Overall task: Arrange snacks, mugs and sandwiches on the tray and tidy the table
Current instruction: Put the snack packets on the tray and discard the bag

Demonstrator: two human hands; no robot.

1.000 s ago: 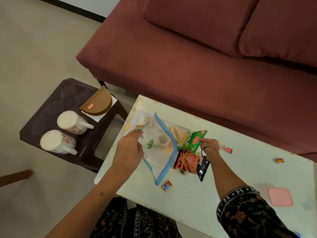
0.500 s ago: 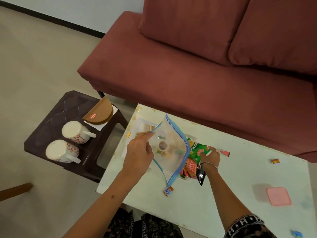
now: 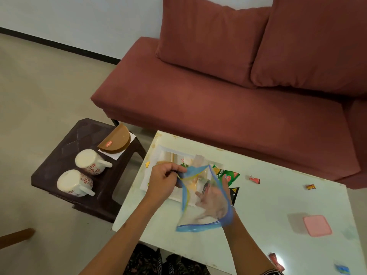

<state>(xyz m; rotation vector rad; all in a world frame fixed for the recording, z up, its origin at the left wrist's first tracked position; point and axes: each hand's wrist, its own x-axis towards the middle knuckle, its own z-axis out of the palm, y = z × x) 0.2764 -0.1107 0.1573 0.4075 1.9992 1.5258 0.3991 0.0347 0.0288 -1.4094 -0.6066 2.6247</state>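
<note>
A person seen from above works at a pale table [image 3: 258,225], with a red sofa [image 3: 218,96] on its far side. The left hand [image 3: 164,180] pinches the blue-edged rim of a clear zip bag [image 3: 196,219], holding its mouth open. The right hand [image 3: 212,201] is inside the bag, seen through the plastic with fingers spread and relaxed, gripping nothing. The bag hangs over a white tray [image 3: 164,153] at the table's far left corner — a green snack packet [image 3: 228,175] lies just right of it, partly behind the bag. Small wrapped candies [image 3: 254,179] are scattered to the right, and a pink square lid [image 3: 317,225] rests near the right edge. Left of the table, a dark stool [image 3: 59,165] holds two floral mugs [image 3: 89,161] lying on their sides and a brown half-round piece [image 3: 117,140] on a napkin.
</note>
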